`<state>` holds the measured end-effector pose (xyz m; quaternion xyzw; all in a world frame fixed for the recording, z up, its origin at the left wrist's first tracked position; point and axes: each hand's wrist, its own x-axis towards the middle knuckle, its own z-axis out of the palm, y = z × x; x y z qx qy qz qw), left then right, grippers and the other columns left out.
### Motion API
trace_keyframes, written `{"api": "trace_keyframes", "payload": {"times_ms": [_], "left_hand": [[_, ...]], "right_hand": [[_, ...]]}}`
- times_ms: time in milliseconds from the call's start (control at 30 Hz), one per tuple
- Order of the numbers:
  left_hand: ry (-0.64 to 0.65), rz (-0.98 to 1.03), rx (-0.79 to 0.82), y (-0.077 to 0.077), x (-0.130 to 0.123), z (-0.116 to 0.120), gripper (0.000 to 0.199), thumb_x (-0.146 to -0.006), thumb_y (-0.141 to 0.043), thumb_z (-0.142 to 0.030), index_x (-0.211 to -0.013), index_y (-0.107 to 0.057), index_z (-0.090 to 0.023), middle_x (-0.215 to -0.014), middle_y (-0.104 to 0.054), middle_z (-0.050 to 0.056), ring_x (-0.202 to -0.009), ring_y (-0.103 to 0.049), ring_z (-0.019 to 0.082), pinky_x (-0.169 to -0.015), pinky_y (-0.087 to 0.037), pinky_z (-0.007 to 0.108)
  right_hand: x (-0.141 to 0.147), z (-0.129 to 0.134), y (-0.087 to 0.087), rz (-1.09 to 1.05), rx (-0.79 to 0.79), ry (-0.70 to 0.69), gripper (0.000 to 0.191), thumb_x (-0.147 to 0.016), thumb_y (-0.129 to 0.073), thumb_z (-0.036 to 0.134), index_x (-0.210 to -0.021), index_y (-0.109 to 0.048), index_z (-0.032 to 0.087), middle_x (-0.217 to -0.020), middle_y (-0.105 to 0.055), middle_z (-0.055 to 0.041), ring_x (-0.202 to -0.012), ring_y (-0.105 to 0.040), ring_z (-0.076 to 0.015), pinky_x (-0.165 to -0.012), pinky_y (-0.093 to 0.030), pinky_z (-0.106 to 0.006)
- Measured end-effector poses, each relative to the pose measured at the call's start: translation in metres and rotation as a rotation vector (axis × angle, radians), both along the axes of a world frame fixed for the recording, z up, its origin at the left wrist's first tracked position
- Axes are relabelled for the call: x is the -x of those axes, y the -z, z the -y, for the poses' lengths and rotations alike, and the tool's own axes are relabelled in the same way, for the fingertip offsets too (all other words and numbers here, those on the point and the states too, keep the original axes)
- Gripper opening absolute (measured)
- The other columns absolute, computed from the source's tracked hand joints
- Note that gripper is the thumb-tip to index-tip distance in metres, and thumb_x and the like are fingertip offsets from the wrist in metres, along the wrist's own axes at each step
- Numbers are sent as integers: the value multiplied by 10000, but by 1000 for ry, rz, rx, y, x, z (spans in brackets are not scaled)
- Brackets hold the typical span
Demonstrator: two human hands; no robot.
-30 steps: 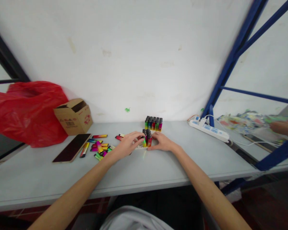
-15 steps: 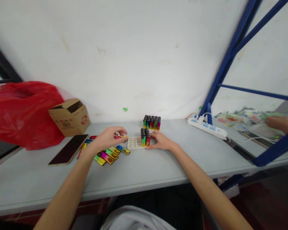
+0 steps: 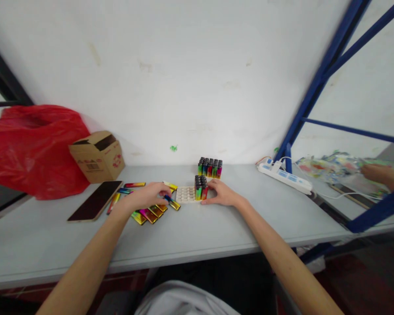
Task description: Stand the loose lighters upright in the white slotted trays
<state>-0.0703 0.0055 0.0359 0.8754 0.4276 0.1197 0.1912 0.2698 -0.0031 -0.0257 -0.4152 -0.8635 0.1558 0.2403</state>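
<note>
My left hand (image 3: 153, 194) is closed at the fingertips on the blue end of a blue-and-gold lighter (image 3: 174, 204), just left of a white tray with round holes (image 3: 185, 195). Upright shiny lighters with black tops (image 3: 201, 188) fill the tray's right end; its left holes show bare. My right hand (image 3: 221, 193) grips that right end, thumb in front and fingers behind, against the lighters. Under and beside my left hand lie several loose metallic lighters (image 3: 147, 215), a yellow one (image 3: 170, 186) and a red one (image 3: 134, 184) among them.
A second block of upright lighters (image 3: 210, 167) stands behind the tray near the wall. To the left are a phone (image 3: 95, 201), a cardboard box (image 3: 98, 157) and a red plastic bag (image 3: 39, 148). A power strip (image 3: 285, 176) lies right, by a blue frame (image 3: 302, 100); another person's hand (image 3: 382, 175) shows beyond.
My left hand has moved down toward me, from beside the yellow lighter onto the blue-and-gold one. My right hand stays at the tray's right end. The view has shifted slightly.
</note>
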Motion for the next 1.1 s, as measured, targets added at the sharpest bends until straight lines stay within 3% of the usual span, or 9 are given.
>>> {"api": "trace_keyframes", "payload": {"times_ms": [167, 333, 433, 533, 667, 767, 900, 1100], "left_hand": [[27, 132, 68, -13, 10, 2, 282, -799, -766, -439, -947, -785, -200, -1043, -786, 101, -1005, -707, 301, -951, -542, 416], [57, 631, 228, -27, 4, 12, 314, -840, -821, -458, -972, -732, -188, -1081, -802, 125, -1041, -740, 289, -940, -577, 421], [-19, 961, 326, -27, -13, 17, 367, -847, -835, -475, -1000, -675, -182, -905, -796, 101, -855, -760, 254, -777, -601, 372], [-39, 1142, 465, -22, -36, 17, 429, -844, -830, -521, -1049, -618, -209, -695, -690, -6, -568, -652, 163, -570, -548, 289], [-30, 1114, 607, -17, -64, 13, 367, -925, -727, -552, -1079, -571, -257, -620, -538, -75, -415, -377, 80, -404, -357, 177], [-72, 1099, 728, -11, -77, 10, 337, -990, -592, -564, -984, -584, -227, -570, -372, -88, -419, -283, 78, -391, -234, 148], [-116, 1078, 873, 0, -83, 8, 464, -1000, -434, -537, -680, -468, -202, -542, -235, -81, -421, -204, 77, -392, -201, 172], [-57, 1073, 911, 6, -81, 11, 402, -914, -388, -469, -599, -389, -219, -524, -199, -72, -428, -144, 87, -397, -177, 198]], "right_hand": [[-1, -1, 2, -11, 3, 6, 648, -769, -898, 589, -1218, -726, 155, -1124, -689, -115, -1019, -621, -281, -957, -502, -416], [0, -1, 2, -13, 2, 5, 677, -765, -904, 581, -1261, -716, 160, -1142, -685, -119, -1038, -617, -286, -974, -499, -430], [0, -1, 2, -15, 6, 7, 656, -772, -899, 583, -1248, -725, 167, -1139, -681, -117, -1036, -616, -286, -968, -498, -427], [0, -1, 3, -16, 3, 7, 646, -779, -891, 592, -1245, -731, 174, -1111, -682, -108, -1018, -614, -281, -950, -496, -417], [0, -3, 4, -14, -6, 4, 672, -768, -901, 588, -1272, -726, 181, -1087, -674, -96, -1013, -609, -276, -946, -487, -406], [1, -3, 3, -7, -6, 15, 668, -759, -904, 596, -1247, -734, 172, -1054, -666, -93, -982, -607, -273, -921, -489, -398], [2, -1, 1, -5, 7, 14, 662, -766, -894, 606, -1248, -732, 182, -1052, -665, -88, -976, -600, -269, -921, -488, -399], [2, 2, -2, -4, 16, 23, 649, -765, -900, 591, -1229, -734, 168, -1042, -661, -87, -959, -601, -262, -911, -491, -392]]}}
